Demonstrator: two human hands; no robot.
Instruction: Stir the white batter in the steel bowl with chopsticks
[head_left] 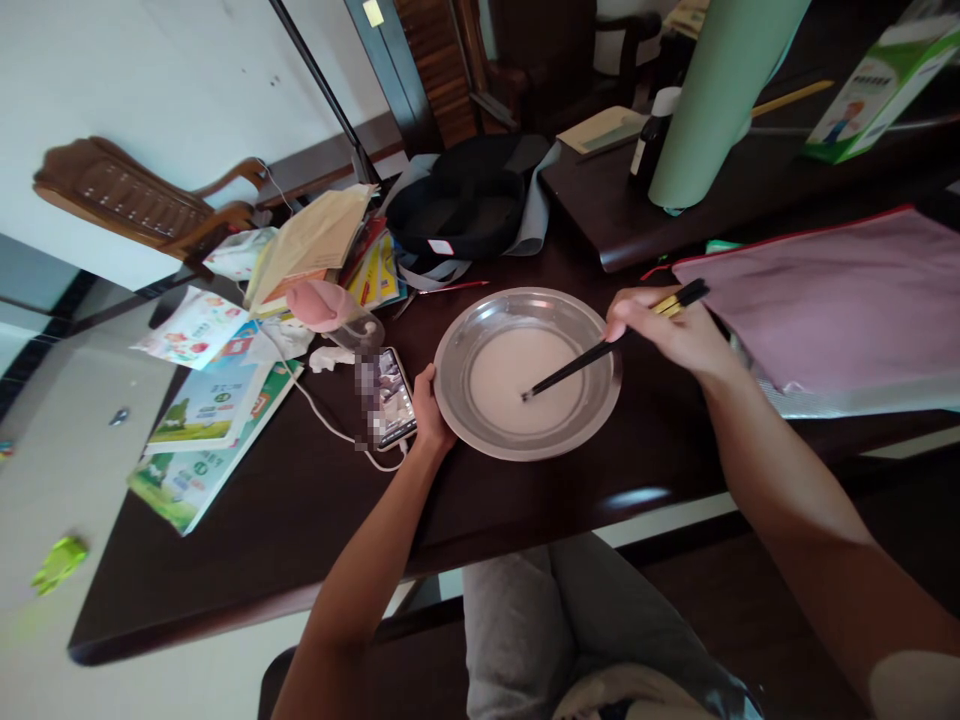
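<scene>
A round metal bowl (457, 400) rests on the dark table, holding a milky whitish liquid (502, 385). At its left rim is my left hand (433, 415), thumb up on the edge and the other fingers hidden under or behind the side. My right hand (660, 325) grips a pair of black chopsticks (574, 367) with gold bands near their top ends. Slanting down to the left, the chopsticks have their tips in the liquid near the middle of the bowl.
Just left of the bowl lies a phone (394, 398) with a white cable. A pink-topped bottle (330, 308), books (202, 420) and papers sit farther left. Behind are a black bag (457, 215) and a green roll (720, 110); a pink zip pouch (817, 300) lies right.
</scene>
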